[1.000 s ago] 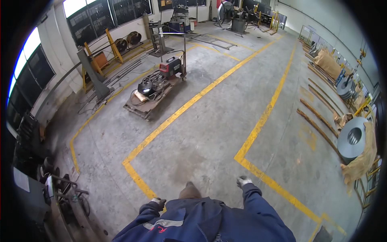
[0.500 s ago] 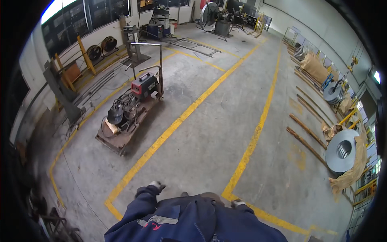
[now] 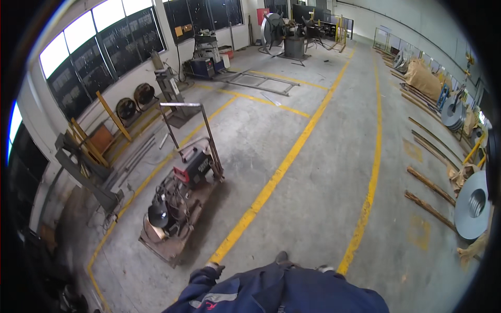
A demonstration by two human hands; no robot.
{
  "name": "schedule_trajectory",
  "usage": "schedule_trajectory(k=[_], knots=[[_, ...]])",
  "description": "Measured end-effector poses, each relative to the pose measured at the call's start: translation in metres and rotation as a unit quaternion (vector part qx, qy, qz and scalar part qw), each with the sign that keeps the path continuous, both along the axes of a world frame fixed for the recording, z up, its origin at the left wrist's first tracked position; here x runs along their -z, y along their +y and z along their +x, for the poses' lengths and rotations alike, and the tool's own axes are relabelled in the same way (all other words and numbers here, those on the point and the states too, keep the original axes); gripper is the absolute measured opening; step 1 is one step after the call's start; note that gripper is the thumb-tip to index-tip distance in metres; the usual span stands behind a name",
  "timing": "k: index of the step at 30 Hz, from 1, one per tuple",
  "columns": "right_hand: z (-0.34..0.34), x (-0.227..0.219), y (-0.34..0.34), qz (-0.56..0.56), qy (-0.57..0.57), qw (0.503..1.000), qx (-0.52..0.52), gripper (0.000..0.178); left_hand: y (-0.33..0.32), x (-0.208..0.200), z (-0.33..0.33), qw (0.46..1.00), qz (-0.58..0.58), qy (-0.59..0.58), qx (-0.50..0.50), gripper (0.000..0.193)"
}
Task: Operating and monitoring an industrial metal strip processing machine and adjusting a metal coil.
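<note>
My left hand [image 3: 215, 267], in what looks like a glove with dark fingertips, hangs low in front of my navy jacket sleeve. Its fingers look loosely apart, and I see nothing in them. Of my right hand [image 3: 326, 268] only a pale patch shows past the jacket; the fingers are hidden. Nearest my left hand stands a low flat cart [image 3: 197, 211] with an upright handle. It bears a red and black welding machine [image 3: 193, 167], coiled cables [image 3: 175, 197] and a black welding mask [image 3: 158, 214]. Neither hand touches the cart.
Yellow lines [image 3: 271, 183] mark a walkway on the concrete floor. Steel coils [image 3: 472, 206] and wooden beams [image 3: 430, 185] lie along the right. A metal frame [image 3: 261, 82] lies on the floor farther ahead. Posts and a grey stand [image 3: 94, 175] line the left wall.
The cart and yellow lines sit lower and farther right in view, and more of the windows shows. A shoe tip now shows ahead of my jacket. Less of my right hand is visible.
</note>
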State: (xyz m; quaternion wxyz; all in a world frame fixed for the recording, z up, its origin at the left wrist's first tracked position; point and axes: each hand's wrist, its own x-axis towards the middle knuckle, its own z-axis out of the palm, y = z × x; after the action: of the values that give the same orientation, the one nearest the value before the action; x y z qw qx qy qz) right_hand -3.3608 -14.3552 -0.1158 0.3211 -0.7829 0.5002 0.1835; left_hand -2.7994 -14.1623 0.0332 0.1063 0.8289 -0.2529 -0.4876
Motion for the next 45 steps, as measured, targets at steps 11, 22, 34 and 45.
schedule_trajectory(k=[11, 22, 34, 45], knots=[[0.276, -0.145, -0.467, 0.118, -0.29, 0.894, 0.32, 0.025, -0.286, 0.067, 0.118, 0.993, 0.067, -0.056, 0.082, 0.059], [0.334, -0.143, -0.677, 0.181, -0.155, 0.84, 0.487, 0.025, -0.788, 0.031, 0.308, 0.97, -0.016, -0.076, 0.231, 0.043], [0.437, 0.009, -1.018, 0.151, 0.039, 0.973, 0.171, 0.023, -1.182, 0.058, 0.433, 0.996, 0.031, 0.029, 0.08, 0.041], [0.616, -0.085, -1.573, 0.114, -0.308, 0.861, 0.388, 0.02, -1.448, 0.014, 0.518, 0.997, 0.032, 0.0, 0.069, 0.039]])
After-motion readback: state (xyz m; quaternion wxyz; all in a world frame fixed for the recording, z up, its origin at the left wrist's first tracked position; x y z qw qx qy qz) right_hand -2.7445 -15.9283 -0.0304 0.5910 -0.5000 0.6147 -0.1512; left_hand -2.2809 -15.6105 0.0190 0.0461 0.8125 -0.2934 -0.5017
